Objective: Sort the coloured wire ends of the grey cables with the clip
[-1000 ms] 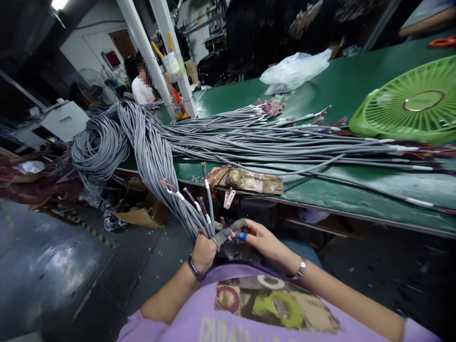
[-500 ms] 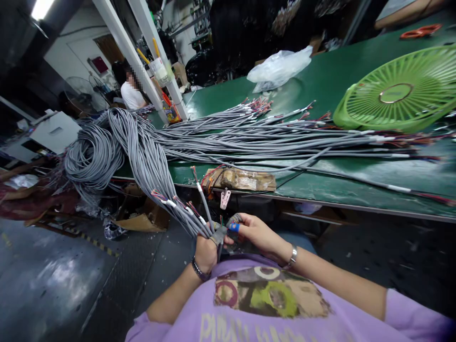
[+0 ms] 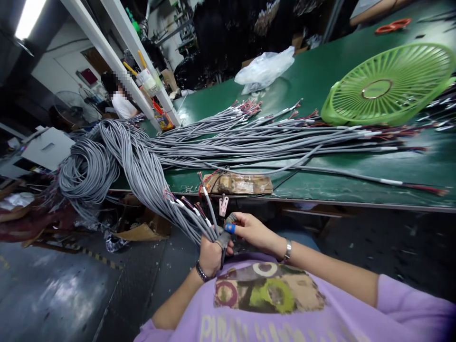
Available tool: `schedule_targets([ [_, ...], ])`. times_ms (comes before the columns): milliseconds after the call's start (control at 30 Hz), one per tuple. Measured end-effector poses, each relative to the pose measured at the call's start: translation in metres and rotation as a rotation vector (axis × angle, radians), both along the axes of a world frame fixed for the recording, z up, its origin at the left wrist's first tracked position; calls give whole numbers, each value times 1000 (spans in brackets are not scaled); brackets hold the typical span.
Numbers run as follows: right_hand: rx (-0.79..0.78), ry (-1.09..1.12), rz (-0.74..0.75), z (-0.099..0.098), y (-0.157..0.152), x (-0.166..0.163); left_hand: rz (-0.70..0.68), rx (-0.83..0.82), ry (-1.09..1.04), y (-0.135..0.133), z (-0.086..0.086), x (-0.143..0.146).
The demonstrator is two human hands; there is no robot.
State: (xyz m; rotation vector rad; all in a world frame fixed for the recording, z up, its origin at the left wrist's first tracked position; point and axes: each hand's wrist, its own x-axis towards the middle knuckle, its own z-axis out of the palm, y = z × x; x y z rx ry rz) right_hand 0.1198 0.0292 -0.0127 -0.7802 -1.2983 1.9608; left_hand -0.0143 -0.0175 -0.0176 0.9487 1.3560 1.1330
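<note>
L hand, dark bracelet at wrist, is closed round the near end of a bundle of grey cables; fingers curl in tight, w/ white-sleeved ends & bare coloured wires fanning up just beyond the fist. R hand, silver band at wrist, sits just right of it, thumb & fingers pinching a grey strip that goes round the cables beside the L fist; blue wrap on one R digit. Exact lay of strip btwn the hands is hard to tell. Both hands are in front of the purple shirt, near side of the green table. Bundle runs from L hand up & left onto the table, bending over near a big grey coil at L. Just beyond the hands, at the table's near edge: wooden block w/ pink clip hanging below. Farther back, more grey cables lie L to R across the table, wire ends mostly to R. Behind those, clear plastic bag at far mid; green fan at R; orange-handled scissors far R. White posts at far L, co-worker in white top just left of them. Cardboard below the table at L, near the floor.
</note>
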Motion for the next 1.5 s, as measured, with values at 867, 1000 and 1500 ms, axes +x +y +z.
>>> schedule_targets([
  [867, -68, 71, -9, 2, -3, -3, 13, -14, -72, 0, -5, -2],
  [1000, -68, 57, -60, -3, -5, -5, -61, -72, -37, -1, -5, -3],
  [1500, -222, 55, -233, -4, -12, -19, 25, -105, -127, -6, 0, 0],
])
